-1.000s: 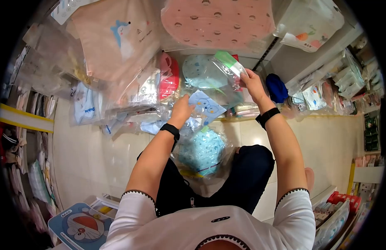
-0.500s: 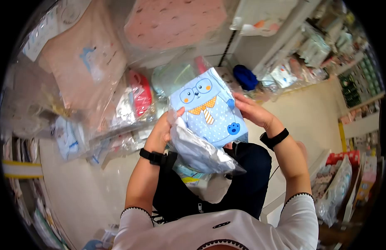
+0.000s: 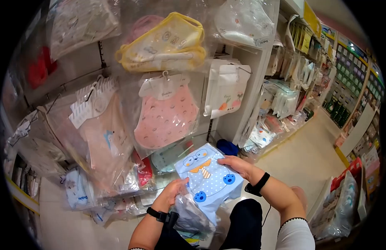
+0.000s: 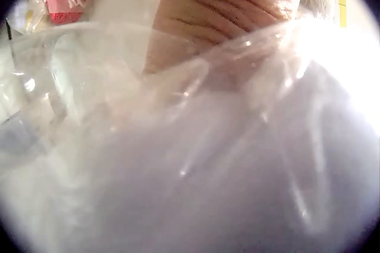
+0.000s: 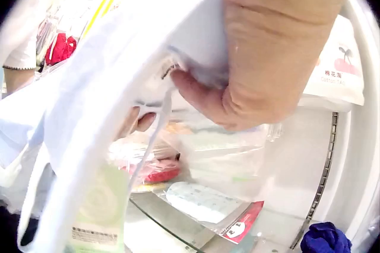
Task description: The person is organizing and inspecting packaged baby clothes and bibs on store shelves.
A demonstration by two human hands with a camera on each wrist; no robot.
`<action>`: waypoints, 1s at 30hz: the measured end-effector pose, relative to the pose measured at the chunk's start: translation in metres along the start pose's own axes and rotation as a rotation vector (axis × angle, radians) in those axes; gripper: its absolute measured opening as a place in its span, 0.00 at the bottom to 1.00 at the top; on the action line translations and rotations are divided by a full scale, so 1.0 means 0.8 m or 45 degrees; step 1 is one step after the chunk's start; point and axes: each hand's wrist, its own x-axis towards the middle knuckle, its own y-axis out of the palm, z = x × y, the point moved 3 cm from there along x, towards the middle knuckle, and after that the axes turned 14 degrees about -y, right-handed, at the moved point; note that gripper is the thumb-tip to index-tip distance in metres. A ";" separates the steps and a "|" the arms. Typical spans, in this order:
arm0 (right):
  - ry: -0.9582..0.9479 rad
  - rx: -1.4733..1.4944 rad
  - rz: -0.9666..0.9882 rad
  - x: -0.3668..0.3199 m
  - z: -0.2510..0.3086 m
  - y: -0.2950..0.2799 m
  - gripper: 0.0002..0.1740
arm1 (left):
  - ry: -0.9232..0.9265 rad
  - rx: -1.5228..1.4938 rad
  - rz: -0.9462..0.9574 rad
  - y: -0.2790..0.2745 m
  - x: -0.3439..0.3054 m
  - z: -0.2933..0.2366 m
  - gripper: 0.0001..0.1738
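Both hands hold a light blue cloth (image 3: pixel 221 178) printed with a bear in glasses, an orange collar, a striped tie and dark blue paws. At its left edge is my left hand (image 3: pixel 173 193), thumb on top, also gripping a clear plastic bag (image 3: pixel 188 211) below the cloth. The bag (image 4: pixel 196 176) fills most of the left wrist view and hides those fingers. My right hand (image 3: pixel 239 166) pinches the upper right edge, thumb behind it in the right wrist view. There the cloth's pale back (image 5: pixel 89 87) shows a white tie string (image 5: pixel 155 137) and a small label.
A pink bib-shaped garment (image 3: pixel 167 118) and a yellow one (image 3: pixel 166 46) hang bagged on the rack ahead. Beyond the right hand lies a dark blue bundle (image 3: pixel 227 147) on the low shelf. A red box (image 3: pixel 347 174) and bagged goods stand at right.
The right hand has gone from a green-topped clear packet to the cloth, which now lies spread between both hands. The head view has tilted up toward the rack.
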 end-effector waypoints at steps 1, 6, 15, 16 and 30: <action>0.020 0.067 0.034 0.004 0.000 -0.003 0.23 | 0.048 -0.070 -0.032 0.008 0.000 -0.001 0.20; -0.005 0.180 0.261 0.002 -0.013 -0.025 0.31 | 0.146 -0.306 -0.099 -0.022 0.037 0.011 0.22; 0.064 0.279 0.174 0.029 -0.042 -0.076 0.27 | 0.278 -0.082 -0.478 0.002 0.047 0.039 0.19; 0.023 0.290 0.217 0.029 -0.035 -0.072 0.27 | 0.308 -0.099 -0.476 0.012 0.039 0.043 0.18; -0.120 -0.048 0.781 0.020 0.055 0.017 0.27 | 0.620 -0.066 -1.138 0.124 -0.045 0.077 0.13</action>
